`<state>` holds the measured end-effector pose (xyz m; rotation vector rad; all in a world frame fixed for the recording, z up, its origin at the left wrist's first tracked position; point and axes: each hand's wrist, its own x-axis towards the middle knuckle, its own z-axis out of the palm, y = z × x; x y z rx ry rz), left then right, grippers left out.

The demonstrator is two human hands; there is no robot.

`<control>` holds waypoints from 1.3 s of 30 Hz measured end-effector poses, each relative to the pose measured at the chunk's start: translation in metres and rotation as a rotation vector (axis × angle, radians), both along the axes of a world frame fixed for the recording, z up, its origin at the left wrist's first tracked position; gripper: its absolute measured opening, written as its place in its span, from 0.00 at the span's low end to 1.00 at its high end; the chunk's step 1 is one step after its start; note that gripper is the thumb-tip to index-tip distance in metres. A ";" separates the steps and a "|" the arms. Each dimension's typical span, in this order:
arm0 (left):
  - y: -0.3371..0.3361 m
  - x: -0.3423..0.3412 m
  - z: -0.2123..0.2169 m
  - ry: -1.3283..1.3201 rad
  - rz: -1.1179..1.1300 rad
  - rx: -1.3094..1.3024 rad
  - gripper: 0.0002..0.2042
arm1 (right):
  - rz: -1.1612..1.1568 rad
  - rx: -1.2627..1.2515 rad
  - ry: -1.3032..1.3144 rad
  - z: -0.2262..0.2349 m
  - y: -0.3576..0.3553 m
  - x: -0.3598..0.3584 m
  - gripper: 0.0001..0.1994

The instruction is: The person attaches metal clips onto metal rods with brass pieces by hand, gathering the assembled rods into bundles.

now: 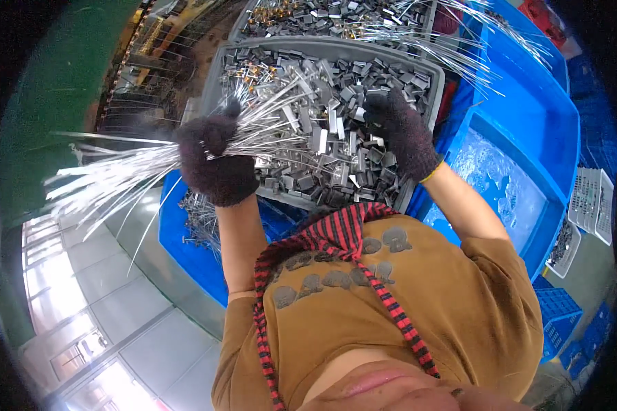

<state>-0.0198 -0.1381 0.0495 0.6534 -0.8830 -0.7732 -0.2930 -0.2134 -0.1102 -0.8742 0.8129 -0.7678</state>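
A large blue plastic tank [535, 92] with walled compartments stands at the person's right, and clear liquid [504, 192] lies in its nearer compartment. In front of the person is a rectangular grey plastic tub [363, 45], its walls seeming to keep the loose stock together within easy reach of both hands. A fanned bundle of long, thin, silvery metal rods [116, 168] crosses the tub's left side, one end spreading out past the rim and the other over the heap. The left hand [216, 161], in a dark knitted glove, has its grip clamped around the bundle's middle, probably because holding there balances the length and gathers the strands. The right hand [404, 133], gloved likewise, is over the heap on the tub's right side, fingers bent downward; whether its grip is apart or together on a piece, I cannot tell. Smallest are the short, angular, dark grey metal pieces [305, 181], jumbled across the tub, with yellow-tipped bits [257, 72] near its far left corner
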 end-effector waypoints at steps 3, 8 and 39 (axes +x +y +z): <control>0.009 -0.031 0.020 -0.057 0.135 0.012 0.15 | -0.028 0.190 -0.195 0.018 0.015 0.041 0.29; 0.027 0.003 0.037 -0.006 0.313 0.111 0.14 | 0.125 0.319 -0.549 0.089 0.029 0.071 0.28; 0.392 0.253 -0.041 0.041 1.015 0.432 0.14 | 0.672 -1.486 1.147 0.004 0.075 0.120 0.22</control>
